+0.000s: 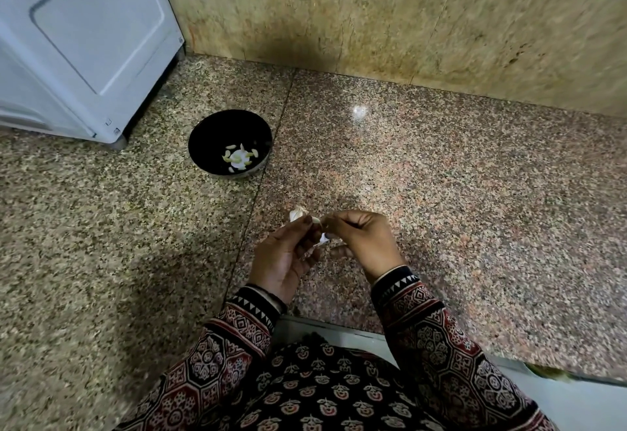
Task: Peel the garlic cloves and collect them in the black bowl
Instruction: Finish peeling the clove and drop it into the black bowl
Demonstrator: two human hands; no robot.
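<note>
Garlic clove (316,220) in grip between left hand (285,259) and right hand (363,240)

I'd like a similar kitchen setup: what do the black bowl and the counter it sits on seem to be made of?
The black bowl looks like metal with a black inside: its lower outer wall shows a shiny silvery band, though glazed ceramic is possible. The counter looks like polished granite, going by its speckled pink-grey grain, a straight seam line and a bright reflected light spot.

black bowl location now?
Head view: the round black bowl sits on the speckled granite counter, beyond and left of the left hand, near the corner of the white appliance, pale garlic cloves inside.
</note>
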